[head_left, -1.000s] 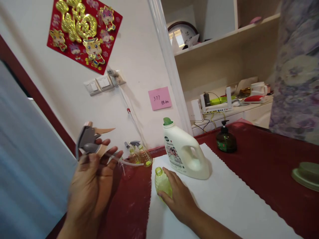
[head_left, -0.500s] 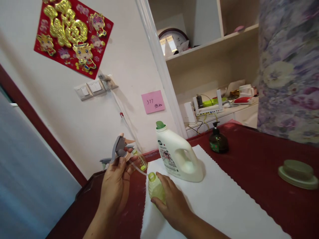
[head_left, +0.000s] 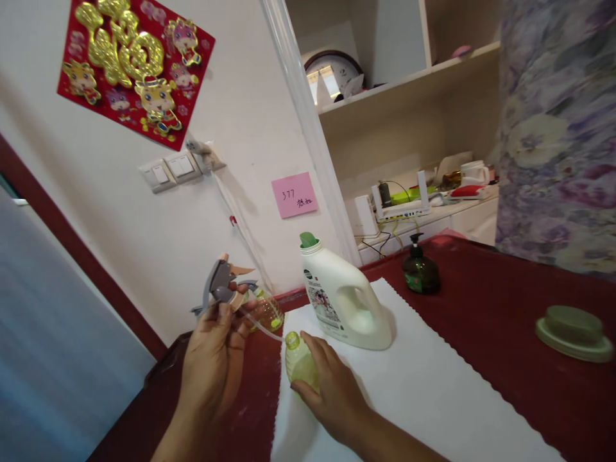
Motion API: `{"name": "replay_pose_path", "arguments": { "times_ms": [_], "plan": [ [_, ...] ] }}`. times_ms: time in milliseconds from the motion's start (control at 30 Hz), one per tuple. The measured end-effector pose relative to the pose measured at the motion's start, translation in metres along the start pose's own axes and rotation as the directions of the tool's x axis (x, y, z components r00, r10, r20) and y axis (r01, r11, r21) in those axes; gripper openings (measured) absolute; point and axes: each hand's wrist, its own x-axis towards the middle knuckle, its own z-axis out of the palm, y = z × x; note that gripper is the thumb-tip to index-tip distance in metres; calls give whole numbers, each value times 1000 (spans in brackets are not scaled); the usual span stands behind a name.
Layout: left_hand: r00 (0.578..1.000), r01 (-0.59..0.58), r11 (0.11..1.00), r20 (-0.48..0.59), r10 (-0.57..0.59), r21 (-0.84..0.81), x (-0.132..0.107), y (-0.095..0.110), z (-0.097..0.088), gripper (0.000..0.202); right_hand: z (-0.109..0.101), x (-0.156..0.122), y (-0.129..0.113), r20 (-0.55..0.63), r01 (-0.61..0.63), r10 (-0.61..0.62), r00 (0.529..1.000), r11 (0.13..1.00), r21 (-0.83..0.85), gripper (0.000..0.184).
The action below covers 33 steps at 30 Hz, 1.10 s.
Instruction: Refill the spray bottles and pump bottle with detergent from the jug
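Note:
My left hand (head_left: 212,359) is closed round a grey trigger sprayer head (head_left: 222,286), held up in the air. Its thin clear dip tube (head_left: 264,330) slants down to the right, and the tube's end is at the open neck of a small yellow-green bottle (head_left: 298,362). My right hand (head_left: 332,391) wraps that bottle and holds it on the white cloth (head_left: 433,391). Just behind my left hand, by the wall, stands another small spray bottle (head_left: 267,309).
A white detergent jug with a green cap (head_left: 344,300) stands on the cloth behind the bottle. A dark pump bottle (head_left: 420,271) and a green lid (head_left: 573,326) rest on the red table (head_left: 505,301). A person in a flowered garment (head_left: 558,128) stands at the right.
My left hand has carried the sprayer head rightwards and down towards the bottle, so the tube's end now meets the bottle's neck. My right hand has kept its hold on the bottle.

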Motion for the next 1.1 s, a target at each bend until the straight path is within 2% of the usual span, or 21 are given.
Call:
{"name": "replay_pose_path", "arguments": {
  "times_ms": [133, 233, 433, 667, 933, 1100],
  "plan": [
    [994, 108, 994, 20, -109, 22, -10, -26, -6, 39, 0, 0, 1, -5, 5, -5, 1000, 1000, -4, 75],
    [977, 207, 973, 27, -210, 102, -18, -50, -16, 50, 0, 0, 2, 0, 6, -6, 1000, 1000, -9, 76],
    [934, 322, 927, 96, -344, 193, -32, -84, -32, 46, -3, 1, -3, 19, -17, 18, 1000, 1000, -26, 77],
    [941, 277, 929, 125, -314, 247, -36, -91, -37, 43, -4, 1, -5, 24, -3, 4, 1000, 1000, -28, 76],
    [947, 245, 911, 120, -298, 332, -34, -90, -33, 44, -3, 1, -5, 17, -16, 16, 1000, 1000, -18, 75],
    [941, 243, 920, 156, -301, 307, -34, -94, -34, 41, -1, 1, -1, 9, -10, 11, 1000, 1000, -22, 76]
  ]
}}
